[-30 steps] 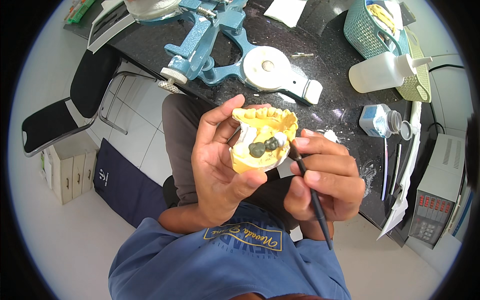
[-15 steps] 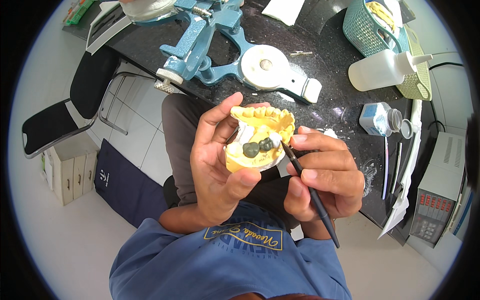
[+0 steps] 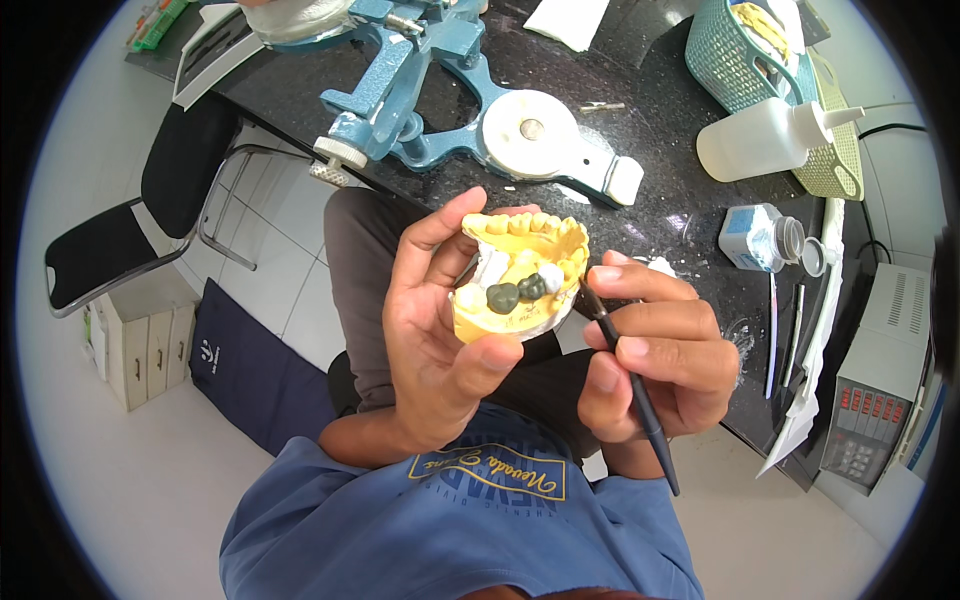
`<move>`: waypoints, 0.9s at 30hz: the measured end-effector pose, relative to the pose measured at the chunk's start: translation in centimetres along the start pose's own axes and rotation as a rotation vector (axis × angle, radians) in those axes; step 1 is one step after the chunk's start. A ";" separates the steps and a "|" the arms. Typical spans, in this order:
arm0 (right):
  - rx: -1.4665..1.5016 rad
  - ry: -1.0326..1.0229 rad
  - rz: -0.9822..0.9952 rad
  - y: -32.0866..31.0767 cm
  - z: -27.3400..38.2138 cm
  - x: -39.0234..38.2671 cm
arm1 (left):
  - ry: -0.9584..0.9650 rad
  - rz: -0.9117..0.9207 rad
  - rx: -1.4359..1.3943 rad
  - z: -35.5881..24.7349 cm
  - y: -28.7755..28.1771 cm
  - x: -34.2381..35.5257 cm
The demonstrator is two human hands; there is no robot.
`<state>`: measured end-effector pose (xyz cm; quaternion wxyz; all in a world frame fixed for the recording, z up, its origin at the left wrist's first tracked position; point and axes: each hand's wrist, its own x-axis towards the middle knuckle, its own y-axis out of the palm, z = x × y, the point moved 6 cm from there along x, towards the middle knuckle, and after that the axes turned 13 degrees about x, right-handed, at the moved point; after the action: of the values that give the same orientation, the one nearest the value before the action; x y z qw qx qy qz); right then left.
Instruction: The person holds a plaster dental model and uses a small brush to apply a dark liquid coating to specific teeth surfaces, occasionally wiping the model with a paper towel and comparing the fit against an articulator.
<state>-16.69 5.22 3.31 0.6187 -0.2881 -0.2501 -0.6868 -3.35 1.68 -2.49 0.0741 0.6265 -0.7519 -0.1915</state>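
Note:
Between the thumb and fingers of my left hand (image 3: 432,320) is a yellow dental model (image 3: 478,319) of a tooth arch, with white plaster at its edges. Two dark green crowns (image 3: 503,297) sit on its near side, and a white tooth (image 3: 551,277) stands beside them. My right hand (image 3: 670,345) pinches a slim black brush (image 3: 640,405) like a pen. The brush's dark tip points up and left, close to the model's right edge; whether it touches cannot be made out.
Beyond my hands a blue articulator (image 3: 405,140) stands on the black worktop (image 3: 660,215). To the right are a squeeze bottle (image 3: 755,142), an open jar (image 3: 752,238), thin tools (image 3: 793,335), a teal basket (image 3: 720,65) and a grey device (image 3: 870,370). A black chair (image 3: 185,165) is at left.
My right hand and the brush have shifted slightly right, so the brush tip has drawn back from the white tooth to the model's edge. My left hand and the model hold nearly still.

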 end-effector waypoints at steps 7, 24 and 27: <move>0.004 -0.018 -0.012 0.0 -0.1 -0.1 | 0.023 -0.018 -0.013 0.3 0.0 -0.1; 0.027 0.009 -0.009 -0.1 -0.1 -0.3 | 0.121 -0.033 0.012 0.5 -0.3 -0.2; 0.037 0.017 -0.016 0.0 -0.2 -0.4 | 0.241 0.073 -0.110 0.4 -0.4 -0.1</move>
<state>-16.65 5.34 2.89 0.6203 -0.2690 -0.2599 -0.6895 -3.11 1.80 -2.97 0.2051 0.6121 -0.7483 -0.1529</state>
